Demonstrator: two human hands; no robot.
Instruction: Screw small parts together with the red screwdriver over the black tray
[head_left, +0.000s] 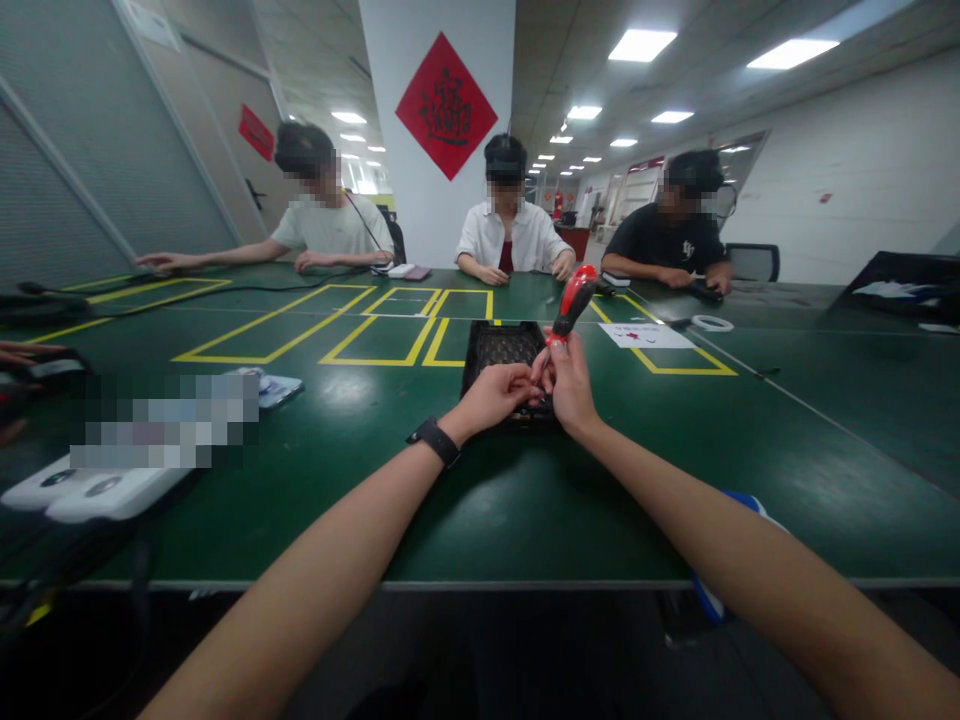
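A screwdriver with a red and black handle tilts upward from my right hand, whose fingers are wrapped around its lower part. Beside it, my left hand has its fingers pinched together close to the screwdriver's lower end. What the left fingertips hold, if anything, is too small to make out. Both hands are over the front right part of a black tray-like case with a textured inside, lying on the green table. The screwdriver's tip is hidden among my fingers. A black band is on my left wrist.
Yellow tape outlines mark the green table. A white paper sheet and a white tape roll lie to the right. White devices are at the left. Three people sit across the table; another hand shows at the left edge.
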